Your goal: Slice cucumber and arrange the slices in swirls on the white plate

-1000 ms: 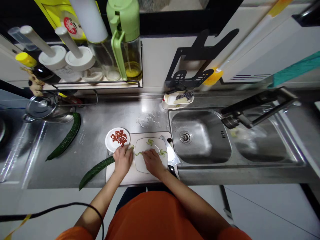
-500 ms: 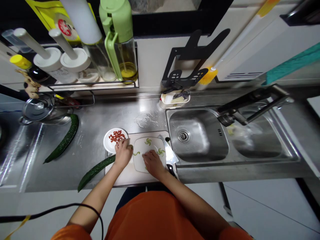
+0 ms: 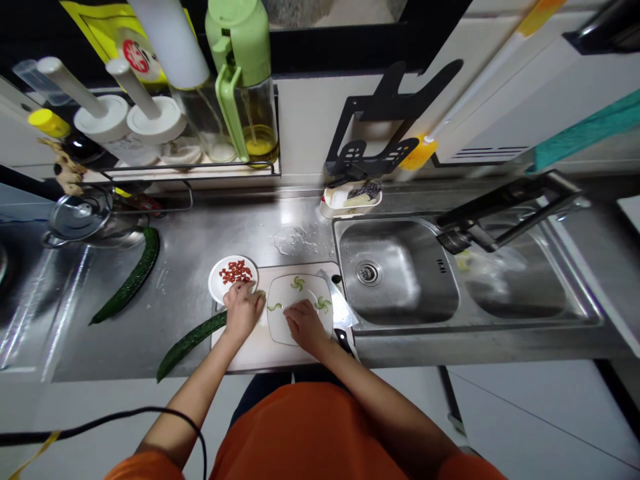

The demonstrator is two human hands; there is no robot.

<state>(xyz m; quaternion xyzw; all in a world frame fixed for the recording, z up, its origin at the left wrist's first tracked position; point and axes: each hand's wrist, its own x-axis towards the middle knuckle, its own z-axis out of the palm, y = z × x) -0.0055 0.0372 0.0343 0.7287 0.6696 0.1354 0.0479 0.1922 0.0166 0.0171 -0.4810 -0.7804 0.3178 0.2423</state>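
Observation:
A white square plate (image 3: 300, 297) with small pinwheels of green cucumber slices lies on a white cutting board (image 3: 250, 350). My left hand (image 3: 243, 308) rests at the plate's left edge, fingers curled by loose cucumber slices; what it pinches is hidden. My right hand (image 3: 306, 325) lies on the plate's near side, fingers bent down onto a slice arrangement. A small white dish of red berries (image 3: 233, 276) sits just beyond my left hand. A cleaver (image 3: 340, 308) lies along the board's right edge. A cut cucumber (image 3: 190, 341) points at the board from the left.
A whole cucumber (image 3: 129, 280) lies on the steel counter at left, near a glass pot lid (image 3: 80, 217). A double sink (image 3: 395, 270) with a tap (image 3: 505, 210) is to the right. A rack with oil bottles (image 3: 247, 113) and jars lines the back.
My left hand slid a little up toward the berry dish. My right hand stayed on the plate. The view shifted slightly.

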